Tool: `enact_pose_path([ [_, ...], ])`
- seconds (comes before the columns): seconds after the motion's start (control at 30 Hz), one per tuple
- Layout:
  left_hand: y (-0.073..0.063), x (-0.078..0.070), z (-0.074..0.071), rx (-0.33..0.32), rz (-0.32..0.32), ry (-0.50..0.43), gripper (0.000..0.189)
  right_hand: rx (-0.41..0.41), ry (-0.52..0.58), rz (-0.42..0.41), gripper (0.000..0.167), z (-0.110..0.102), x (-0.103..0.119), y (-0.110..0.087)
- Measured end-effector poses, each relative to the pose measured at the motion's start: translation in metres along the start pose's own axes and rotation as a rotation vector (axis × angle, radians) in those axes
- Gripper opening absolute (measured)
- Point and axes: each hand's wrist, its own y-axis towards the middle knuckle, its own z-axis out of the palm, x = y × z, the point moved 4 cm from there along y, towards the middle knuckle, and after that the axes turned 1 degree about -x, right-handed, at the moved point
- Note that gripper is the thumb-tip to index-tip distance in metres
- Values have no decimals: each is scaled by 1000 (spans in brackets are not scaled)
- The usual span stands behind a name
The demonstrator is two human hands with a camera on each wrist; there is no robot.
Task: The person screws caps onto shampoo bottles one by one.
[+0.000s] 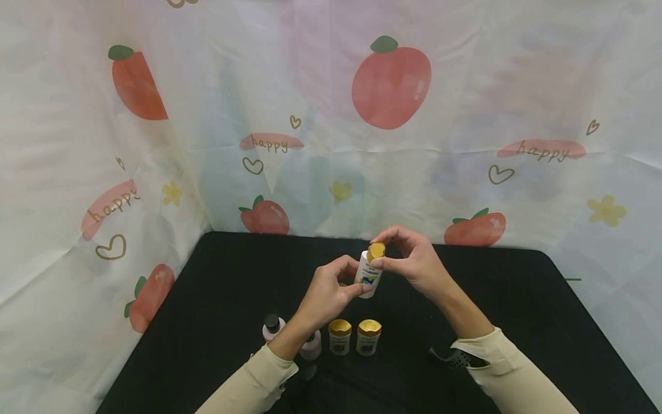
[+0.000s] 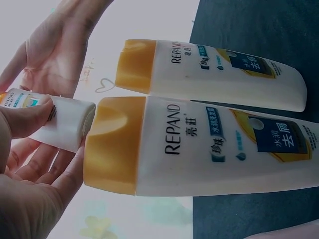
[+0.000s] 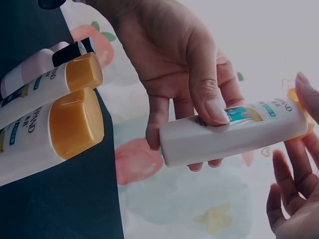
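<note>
Above the black table a white shampoo bottle [image 1: 368,280] with a golden cap [image 1: 377,252] is held tilted. My left hand [image 1: 327,292] grips its body, the thumb lying across the label near the base. With thumb and fingers my right hand [image 1: 420,263] pinches the cap at the top. In the right wrist view the bottle [image 3: 234,137] appears nearly sideways, its cap partly hidden by the right fingers. Two more white shampoo bottles with golden caps, a left one [image 1: 339,341] and a right one [image 1: 368,342], stand upright below the hands.
Pale pink bottles with black caps, one at the left [image 1: 272,330] and one partly behind the left forearm [image 1: 311,348], stand beside the white ones. The black tabletop [image 1: 233,276] meets a fruit-printed curtain [image 1: 320,86] at the back and sides.
</note>
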Motion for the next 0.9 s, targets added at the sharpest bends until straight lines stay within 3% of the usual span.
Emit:
enact_pose_path([
  [0.53, 1, 0, -1, -20, -13, 28, 25, -40, -64, 31, 28, 1, 1, 0],
  [0.9, 4, 0, -5, 19, -2, 7, 38, 80, -62, 66, 34, -3, 6, 4],
])
